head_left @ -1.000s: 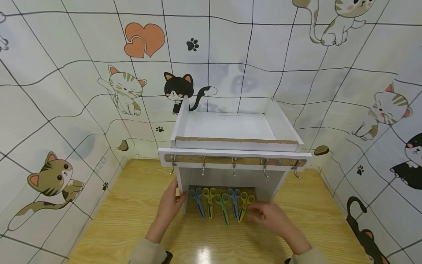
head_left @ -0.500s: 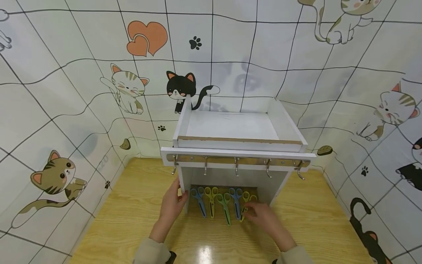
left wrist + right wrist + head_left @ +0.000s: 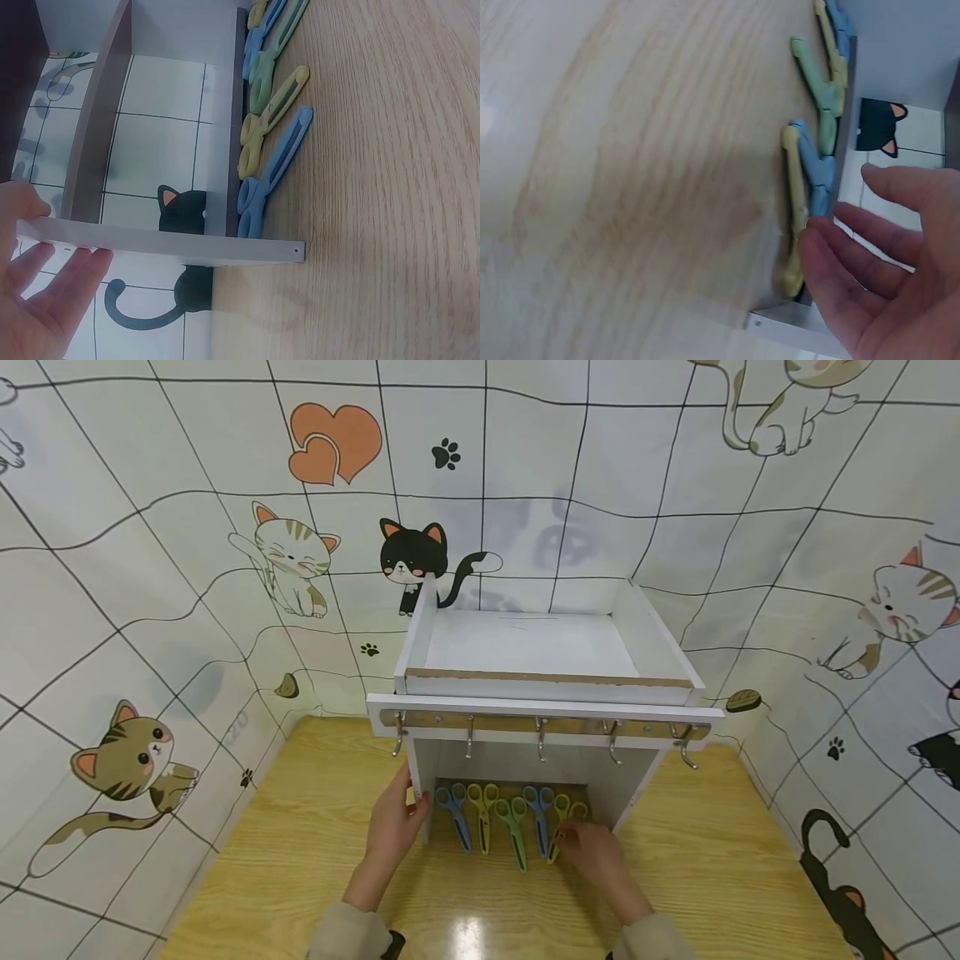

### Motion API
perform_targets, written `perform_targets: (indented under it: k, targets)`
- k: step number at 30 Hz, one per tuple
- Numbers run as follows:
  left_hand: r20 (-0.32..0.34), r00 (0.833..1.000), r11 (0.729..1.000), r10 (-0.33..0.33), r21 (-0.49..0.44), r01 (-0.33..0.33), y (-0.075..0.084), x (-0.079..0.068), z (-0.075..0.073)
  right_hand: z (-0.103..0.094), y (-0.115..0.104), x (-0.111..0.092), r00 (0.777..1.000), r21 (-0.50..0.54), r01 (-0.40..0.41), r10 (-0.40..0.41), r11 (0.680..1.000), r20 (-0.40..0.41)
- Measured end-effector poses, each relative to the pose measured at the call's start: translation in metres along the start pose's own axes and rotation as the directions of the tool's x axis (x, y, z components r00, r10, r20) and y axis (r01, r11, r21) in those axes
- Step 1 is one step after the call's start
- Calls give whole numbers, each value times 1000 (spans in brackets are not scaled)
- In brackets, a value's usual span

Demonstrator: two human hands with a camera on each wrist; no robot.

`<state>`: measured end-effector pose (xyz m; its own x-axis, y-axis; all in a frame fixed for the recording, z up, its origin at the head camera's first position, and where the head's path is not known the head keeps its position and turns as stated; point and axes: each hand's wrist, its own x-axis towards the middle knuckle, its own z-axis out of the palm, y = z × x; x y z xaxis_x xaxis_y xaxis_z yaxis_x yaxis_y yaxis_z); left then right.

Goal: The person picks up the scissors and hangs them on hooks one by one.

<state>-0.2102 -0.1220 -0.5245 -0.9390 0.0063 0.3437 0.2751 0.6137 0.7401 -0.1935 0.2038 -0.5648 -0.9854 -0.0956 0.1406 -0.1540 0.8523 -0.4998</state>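
A white shelf (image 3: 525, 708) stands on the wooden table, an open tray on its top. My left hand (image 3: 392, 822) grips its left side panel (image 3: 180, 244), thumb on one face and fingers on the other. Along the shelf's base lies a row of scissors: blue scissors (image 3: 459, 822), yellow scissors (image 3: 483, 827), green scissors (image 3: 516, 831), blue scissors (image 3: 540, 818) and, at the right end, more yellow scissors (image 3: 795, 180). My right hand (image 3: 596, 856) is at that last pair, fingertips right against the handles and thumb apart, partly hiding it in the head view.
Several metal hooks (image 3: 541, 739) hang from the rail along the shelf's front, above the scissors. The wooden table (image 3: 285, 860) spreads to both sides and in front. A cat-patterned wall covering (image 3: 225, 468) surrounds the back and sides.
My right hand has moved left from beside the right-hand yellow scissors to over their handles. My left hand keeps its grip on the panel. The head view has shifted slightly.
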Motion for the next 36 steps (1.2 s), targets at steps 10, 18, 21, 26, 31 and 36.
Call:
perform_targets:
  k: [10,18,21,26,31,36]
  targets:
    - [-5,1000,1000,6,-12,-6,1,0,3,21,11,4,985,-71,-167,170,983,38]
    - [-17,1000,1000,3,-5,-3,1,-1,4,25,10,7,973,-158,-217,226,963,43]
    - [-21,1000,1000,2,-5,-2,1,-1,3,25,12,7,970,-154,-228,238,961,48]
    - [-23,1000,1000,-4,0,4,1,-1,3,25,16,9,968,-77,-240,245,968,56]
    - [-27,1000,1000,-3,3,3,1,-1,4,23,18,6,969,37,-242,239,970,57]
    - [-37,999,1000,-2,12,2,0,-2,4,20,21,1,976,134,-218,213,967,51]
